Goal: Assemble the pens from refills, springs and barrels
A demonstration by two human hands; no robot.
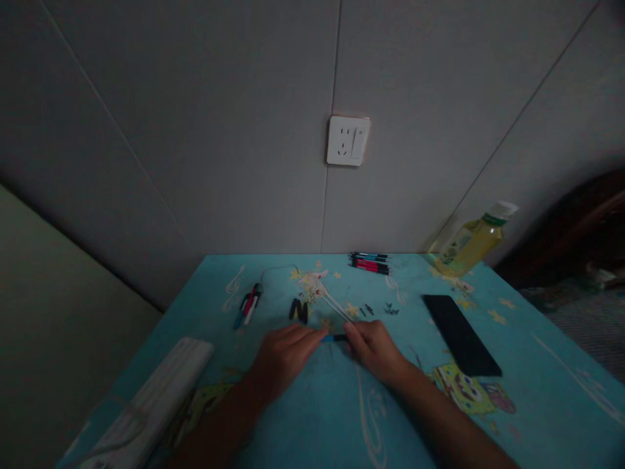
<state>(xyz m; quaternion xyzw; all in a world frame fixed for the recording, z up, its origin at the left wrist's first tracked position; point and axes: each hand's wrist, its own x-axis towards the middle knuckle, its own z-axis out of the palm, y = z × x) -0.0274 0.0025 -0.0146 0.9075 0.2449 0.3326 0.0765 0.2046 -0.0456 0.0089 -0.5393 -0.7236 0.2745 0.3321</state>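
Both my hands meet near the front middle of the table, around a blue pen (pixel 333 338) with a black end. My left hand (pixel 288 355) has its fingers closed on the blue end. The fingers of my right hand (pixel 374 348) close around the black end. Thin pale rods (pixel 336 305) run from the right fingertips toward a scatter of small whitish pieces (pixel 312 283); I cannot tell whether they are gripped. Several short black tubes (pixel 299 311) lie just beyond my left hand. Small dark bits (pixel 390 309) sit beyond my right hand.
Assembled-looking pens (pixel 370 262) lie stacked by the wall, and loose blue, red and white pens (pixel 248 306) lie left. A white power strip (pixel 161 397) with a cable is front left. A dark flat slab (pixel 461 334) and a yellow-liquid bottle (pixel 471 244) stand right on the blue tablecloth (pixel 312 417).
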